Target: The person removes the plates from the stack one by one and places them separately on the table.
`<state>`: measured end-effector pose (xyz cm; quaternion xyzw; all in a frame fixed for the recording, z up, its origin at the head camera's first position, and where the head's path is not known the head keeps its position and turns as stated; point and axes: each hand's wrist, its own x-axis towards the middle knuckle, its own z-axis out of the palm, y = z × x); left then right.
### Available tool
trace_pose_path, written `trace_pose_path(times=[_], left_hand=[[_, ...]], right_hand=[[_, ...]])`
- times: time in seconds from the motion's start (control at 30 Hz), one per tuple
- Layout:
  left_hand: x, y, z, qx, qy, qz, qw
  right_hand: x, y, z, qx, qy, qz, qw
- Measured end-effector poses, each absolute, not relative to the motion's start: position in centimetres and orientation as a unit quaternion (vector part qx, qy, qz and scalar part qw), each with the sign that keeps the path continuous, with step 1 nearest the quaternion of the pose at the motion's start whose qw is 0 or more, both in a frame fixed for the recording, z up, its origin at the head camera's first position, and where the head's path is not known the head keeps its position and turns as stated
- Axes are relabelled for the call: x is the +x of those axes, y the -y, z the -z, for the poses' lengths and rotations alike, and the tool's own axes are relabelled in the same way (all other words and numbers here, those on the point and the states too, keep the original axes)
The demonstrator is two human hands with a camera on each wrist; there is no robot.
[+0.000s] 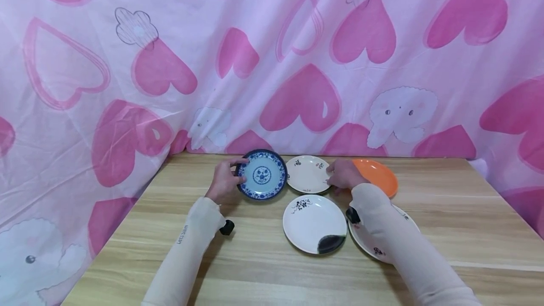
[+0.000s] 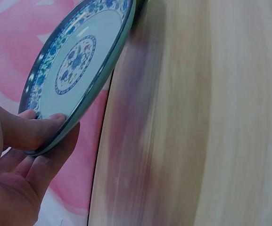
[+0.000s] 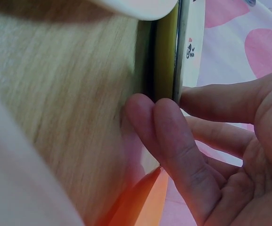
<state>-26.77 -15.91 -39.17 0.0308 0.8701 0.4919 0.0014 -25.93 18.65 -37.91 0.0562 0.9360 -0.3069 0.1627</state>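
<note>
My left hand point(image 1: 226, 179) pinches the left edge of a blue-and-white patterned plate point(image 1: 262, 175). In the left wrist view, the thumb lies on this plate point(image 2: 70, 66) near its rim, with fingers beneath, and the plate is tilted above the wooden table. My right hand point(image 1: 346, 174) grips the right edge of a white plate with small dark motifs point(image 1: 309, 174). In the right wrist view, fingertips point(image 3: 168, 113) sit at both sides of that edge, where a yellow side point(image 3: 165, 56) shows under the white top.
Beside my right hand lies an orange plate point(image 1: 380, 178). Nearer on the wooden table point(image 1: 238, 268) are a white plate with a dark patch point(image 1: 314, 221) and another patterned white plate point(image 1: 369, 242), partly hidden by my right forearm. A pink heart-print cloth point(image 1: 297, 98) hangs behind.
</note>
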Motion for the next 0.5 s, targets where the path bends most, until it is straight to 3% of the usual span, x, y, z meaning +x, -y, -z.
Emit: trace_pose_path(times=[0.5], left_hand=[[-26.72, 16.99, 38.99, 0.016, -0.881, -0.469, 0.052]], right_hand=[[-25.78, -18.72, 37.91, 0.04, -0.937, 0.309, 0.158]])
